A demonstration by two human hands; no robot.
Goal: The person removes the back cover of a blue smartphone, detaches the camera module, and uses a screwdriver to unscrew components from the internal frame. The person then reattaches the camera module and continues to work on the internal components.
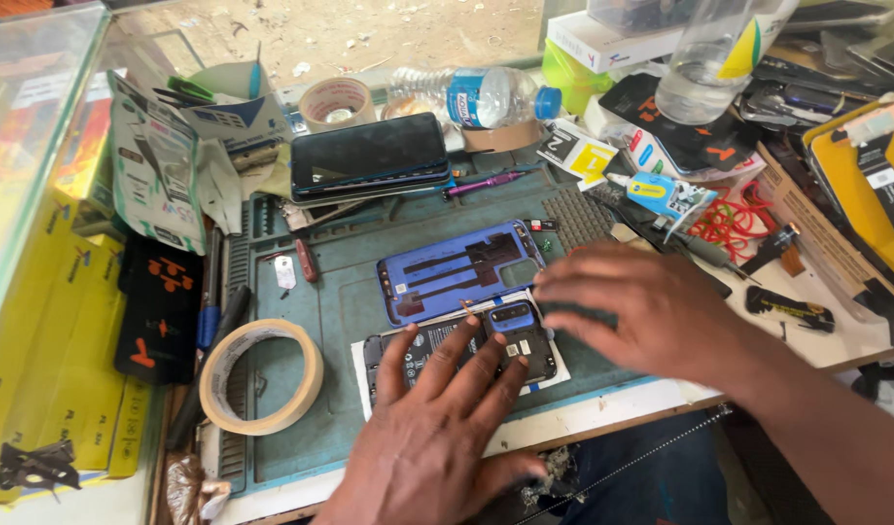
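An opened phone body point(437, 345) lies face down on a white sheet on the green repair mat point(340, 301), its dark inner parts and a blue camera piece point(512, 316) showing. My left hand point(437, 428) rests flat on it, fingers spread across its lower half. My right hand point(641, 311) hovers at the phone's right end, fingertips close to the blue camera piece; what it pinches, if anything, is hidden. Just behind lies the detached blue back cover point(456, 270), inner side up.
A roll of tape point(262, 374) sits at the mat's left. Another phone point(371, 156), a second tape roll point(336, 102), a lying water bottle point(476, 95) and a purple pen tool point(486, 183) are behind. Glue tube point(661, 192), red wires point(729, 224), boxes crowd the right.
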